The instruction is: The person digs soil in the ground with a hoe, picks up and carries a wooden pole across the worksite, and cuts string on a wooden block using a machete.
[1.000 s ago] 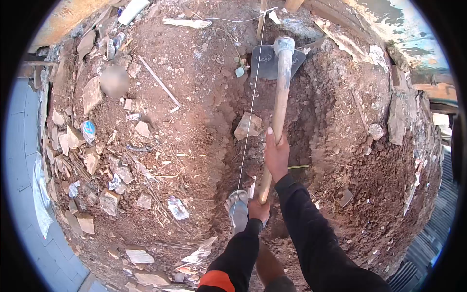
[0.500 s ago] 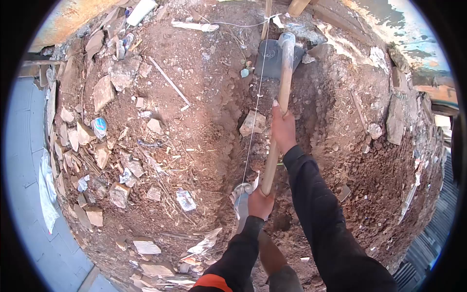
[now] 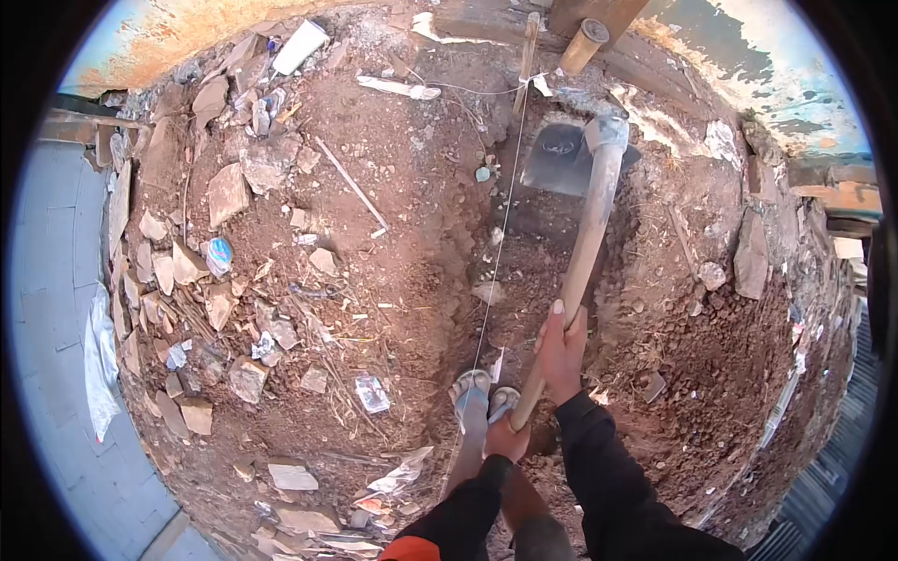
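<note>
Both my hands are wrapped round the wooden handle of a hoe (image 3: 587,238). My left hand (image 3: 506,438) grips the lower end, near my sandalled feet (image 3: 470,385). Farther up, my right hand (image 3: 562,353) is closed on the shaft with its thumb lying along the wood. The broad dark hoe blade (image 3: 558,159) is at the far end of a shallow trench (image 3: 533,224); whether it touches the soil I cannot tell. A taut white string (image 3: 503,229) runs along the trench's left side, tied to a wooden stake (image 3: 527,61).
Broken stones (image 3: 227,194), sticks and litter cover the ground on the left. Loose dug soil (image 3: 739,374) is heaped on the right. A thick wooden post (image 3: 584,47) and a painted wall (image 3: 748,65) stand at the far end. Grey paving (image 3: 56,252) borders the left.
The hoe head has shifted right and appears nearer and larger. My right hand is lower in view, closer to my left hand. The view has tilted, showing more of the far wall.
</note>
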Demonstrator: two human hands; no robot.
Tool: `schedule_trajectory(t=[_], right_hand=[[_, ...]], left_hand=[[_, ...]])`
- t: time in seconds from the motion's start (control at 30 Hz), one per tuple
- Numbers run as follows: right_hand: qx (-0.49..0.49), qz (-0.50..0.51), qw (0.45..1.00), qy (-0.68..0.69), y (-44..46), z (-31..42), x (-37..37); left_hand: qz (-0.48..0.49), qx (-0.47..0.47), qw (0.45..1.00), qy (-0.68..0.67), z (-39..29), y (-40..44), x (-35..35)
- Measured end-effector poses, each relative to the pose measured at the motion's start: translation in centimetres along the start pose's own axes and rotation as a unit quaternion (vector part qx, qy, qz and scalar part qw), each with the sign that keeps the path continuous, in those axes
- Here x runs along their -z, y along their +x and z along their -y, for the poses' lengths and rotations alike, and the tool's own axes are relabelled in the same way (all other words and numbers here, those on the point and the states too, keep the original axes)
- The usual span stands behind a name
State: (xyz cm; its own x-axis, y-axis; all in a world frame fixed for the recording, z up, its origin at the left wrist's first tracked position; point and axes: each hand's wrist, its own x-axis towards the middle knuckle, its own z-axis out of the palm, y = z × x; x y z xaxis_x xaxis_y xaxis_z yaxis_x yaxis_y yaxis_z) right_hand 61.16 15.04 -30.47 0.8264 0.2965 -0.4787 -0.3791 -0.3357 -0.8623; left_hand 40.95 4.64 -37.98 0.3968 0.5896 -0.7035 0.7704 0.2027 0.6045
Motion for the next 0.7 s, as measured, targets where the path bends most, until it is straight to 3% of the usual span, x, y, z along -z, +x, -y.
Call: schedule_trajectory(t=[0.1,0.17,0.27,0.3,0.37,0.47,0.57,0.67,0.7], right_hand=[[0.108,-0.030,0.994,-0.003,6.0,0.6,-2.8],[0.122,-0.041,0.992,-0.010,9.6,-2.2,-4.7],[0.058,-0.034,0.993,-0.095,12.2,-9.5,-5.2],[0.038,-0.022,0.995,-0.088,10.7,-10.6,-4.6],[0.027,-0.006,0.997,-0.075,6.2,-10.8,-3.5],[0.068,0.007,0.988,-0.141,3.5,-4.8,-1.5],[0.055,0.002,0.997,-0.048,3.4,-1.4,-1.3],[0.065,-0.020,0.996,-0.066,9.0,-3.0,-2.9],[-0.004,-0.018,0.997,-0.076,10.6,-4.5,-3.5]], left_hand=[[-0.018,-0.076,0.993,-0.084,-1.4,9.8,-1.5],[-0.006,-0.035,0.991,-0.127,-2.5,13.6,-0.6],[-0.048,-0.031,0.997,-0.056,3.5,12.6,-2.6],[0.017,0.046,0.995,-0.082,3.8,11.2,-1.7],[-0.030,-0.009,0.993,-0.111,7.2,4.4,-4.6],[-0.035,-0.003,0.995,-0.094,0.9,1.2,-3.0],[-0.034,-0.051,0.996,-0.072,0.1,4.7,-2.0],[-0.013,-0.012,0.999,-0.034,-2.8,8.3,0.4],[-0.011,-0.008,0.999,-0.032,-2.3,7.2,0.5]])
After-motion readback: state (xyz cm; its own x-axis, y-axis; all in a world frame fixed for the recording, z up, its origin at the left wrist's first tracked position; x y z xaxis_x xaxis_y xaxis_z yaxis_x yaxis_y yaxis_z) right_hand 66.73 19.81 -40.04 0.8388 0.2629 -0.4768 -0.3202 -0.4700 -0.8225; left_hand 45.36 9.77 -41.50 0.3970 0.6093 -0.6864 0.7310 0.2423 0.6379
